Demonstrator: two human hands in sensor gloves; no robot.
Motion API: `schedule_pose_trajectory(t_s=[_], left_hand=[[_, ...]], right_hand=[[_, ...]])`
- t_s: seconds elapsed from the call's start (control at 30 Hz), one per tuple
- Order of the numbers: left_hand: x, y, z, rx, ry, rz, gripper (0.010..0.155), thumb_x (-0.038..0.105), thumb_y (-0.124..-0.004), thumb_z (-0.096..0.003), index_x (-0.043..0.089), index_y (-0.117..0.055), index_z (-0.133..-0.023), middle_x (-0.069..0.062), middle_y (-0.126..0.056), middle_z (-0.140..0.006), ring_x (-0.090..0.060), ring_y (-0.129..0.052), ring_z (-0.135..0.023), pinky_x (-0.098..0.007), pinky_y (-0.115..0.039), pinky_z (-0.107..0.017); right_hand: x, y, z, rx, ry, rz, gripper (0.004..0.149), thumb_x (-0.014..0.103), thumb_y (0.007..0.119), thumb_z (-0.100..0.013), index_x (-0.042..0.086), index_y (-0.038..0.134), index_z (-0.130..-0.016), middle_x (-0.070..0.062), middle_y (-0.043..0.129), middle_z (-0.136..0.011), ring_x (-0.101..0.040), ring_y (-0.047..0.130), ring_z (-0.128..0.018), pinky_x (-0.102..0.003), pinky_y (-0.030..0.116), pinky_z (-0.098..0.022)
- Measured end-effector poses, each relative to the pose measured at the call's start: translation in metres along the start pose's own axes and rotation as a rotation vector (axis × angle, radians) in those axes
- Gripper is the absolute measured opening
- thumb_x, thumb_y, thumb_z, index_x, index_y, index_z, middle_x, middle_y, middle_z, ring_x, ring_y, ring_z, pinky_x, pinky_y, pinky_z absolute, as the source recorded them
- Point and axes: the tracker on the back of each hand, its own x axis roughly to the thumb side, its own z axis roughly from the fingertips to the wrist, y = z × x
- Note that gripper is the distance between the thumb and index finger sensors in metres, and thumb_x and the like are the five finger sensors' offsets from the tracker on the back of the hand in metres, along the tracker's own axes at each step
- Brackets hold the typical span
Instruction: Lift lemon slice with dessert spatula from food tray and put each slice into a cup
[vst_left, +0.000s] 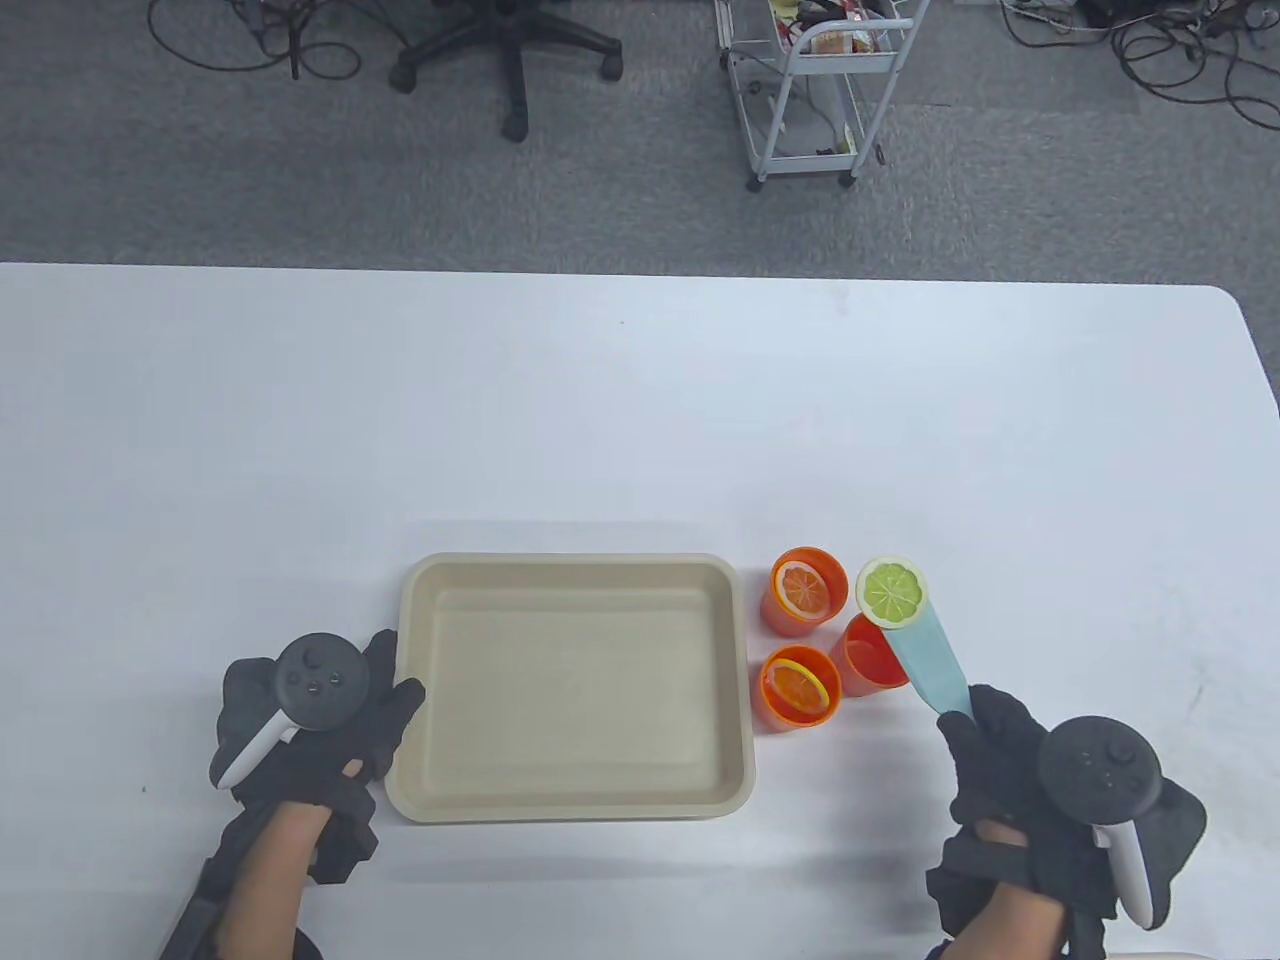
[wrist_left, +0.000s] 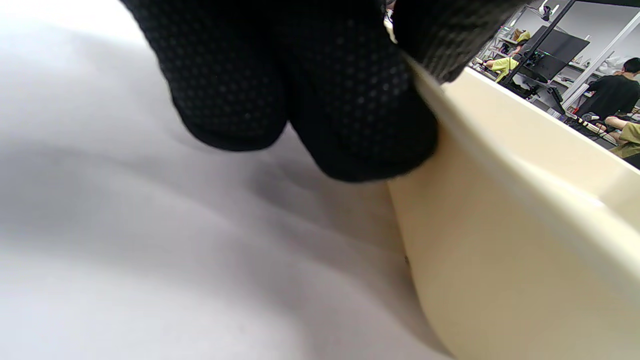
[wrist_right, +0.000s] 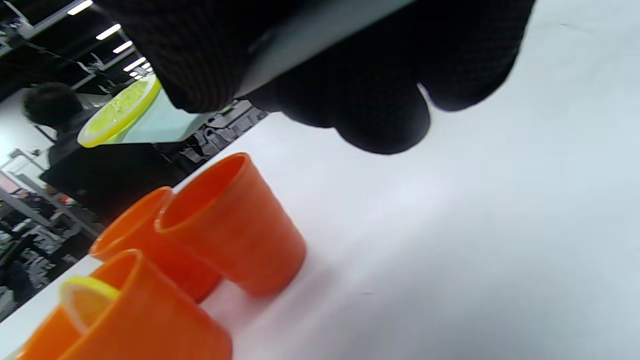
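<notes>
Table view: a white counter (vst_left: 640, 420) bears a beige food tray (vst_left: 575, 795), which holds no slices, and three orange cups clustered just to its right. The right hand (vst_left: 1010, 770) has its grip clamped on the handle of a pale blue dessert spatula (vst_left: 925, 655), fingers curled round it. The blade reaches up and away from the hand, and a lime-green lemon slice (vst_left: 890, 592) lies flat on its tip, raised over the far edge of the right cup (vst_left: 868, 660). The inside of that cup is partly hidden by the blade, and no slice shows in it. The far cup (vst_left: 805, 592) and the near cup (vst_left: 798, 688) each contain an orange-fleshed slice; the one in the near cup leans against the wall.

The left hand (vst_left: 330, 720) rests on the counter at the tray's left edge, its grip pinching the rim: the thumb lies over the rim and, in the left wrist view, the fingertips (wrist_left: 360, 125) press the outer wall.

Right wrist view: the slice on the blade sits above the cup openings, clear of them.

Background, beyond the counter: grey carpet, an office chair base (vst_left: 510, 50), a white wire cart (vst_left: 815, 90).
</notes>
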Motion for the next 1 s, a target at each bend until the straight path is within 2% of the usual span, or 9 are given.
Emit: schedule_pose_trajectory(t_s=[0.27, 0.53, 1.0], left_hand=[[0.0, 0.0, 0.001, 0.002, 0.001, 0.0, 0.071, 0.044, -0.075, -0.061, 0.002, -0.05, -0.113, 0.0, -0.094, -0.075, -0.003, -0.106, -0.043, -0.035, -0.094, -0.046], [0.0, 0.0, 0.001, 0.002, 0.002, -0.001, 0.071, 0.044, -0.075, -0.0611, 0.002, -0.05, -0.113, 0.0, -0.094, -0.075, -0.003, -0.106, -0.043, -0.035, -0.094, -0.046], [0.0, 0.0, 0.001, 0.002, 0.002, -0.001, 0.071, 0.044, -0.075, -0.0611, 0.002, -0.05, -0.113, 0.0, -0.094, -0.074, -0.003, -0.106, -0.043, -0.035, -0.094, -0.046]], right_hand=[[-0.011, 0.004, -0.003, 0.057, 0.121, 0.007, 0.051, 0.036, 0.087, -0.051, 0.015, 0.078, -0.097, -0.008, 0.094, -0.075, -0.025, 0.102, -0.052, -0.049, 0.081, -0.05], [-0.013, 0.0, 0.001, 0.014, 0.177, -0.015, 0.048, 0.033, 0.088, -0.052, 0.016, 0.079, -0.096, -0.009, 0.091, -0.078, -0.027, 0.1, -0.056, -0.051, 0.079, -0.053], [-0.01, 0.0, 0.003, -0.016, 0.192, 0.001, 0.047, 0.033, 0.089, -0.052, 0.016, 0.078, -0.095, -0.01, 0.089, -0.08, -0.028, 0.098, -0.06, -0.053, 0.077, -0.056]])
